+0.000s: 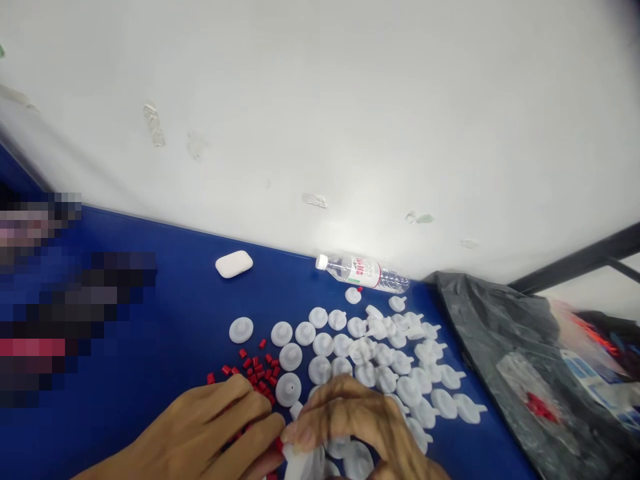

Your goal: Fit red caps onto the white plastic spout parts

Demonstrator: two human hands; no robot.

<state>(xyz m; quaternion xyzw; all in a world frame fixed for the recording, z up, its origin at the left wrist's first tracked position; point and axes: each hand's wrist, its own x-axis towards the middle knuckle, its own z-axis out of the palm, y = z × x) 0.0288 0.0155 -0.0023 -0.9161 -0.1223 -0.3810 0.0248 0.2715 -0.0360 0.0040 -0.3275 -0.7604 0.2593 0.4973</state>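
Note:
My left hand point(220, 427) is closed over the heap of small red caps point(257, 377), fingers bent and pressed together. A bit of red shows at its fingertips, against a white part. My right hand point(360, 417) is closed on that part, a translucent white plastic disc with a stem point(303, 463), pinched between thumb and fingers. The two hands nearly meet at the bottom middle. Around and beyond my right hand lie many similar white discs point(323, 345), several of them overlapping, some with stems pointing right. The undersides of both hands are hidden.
A clear water bottle point(367, 272) lies along the foot of the white wall point(320, 120). A white rounded case point(234, 264) rests on the blue tabletop point(175, 293). At right is a black plastic bag point(480, 333), with a clear bag of red pieces point(540, 403) on it.

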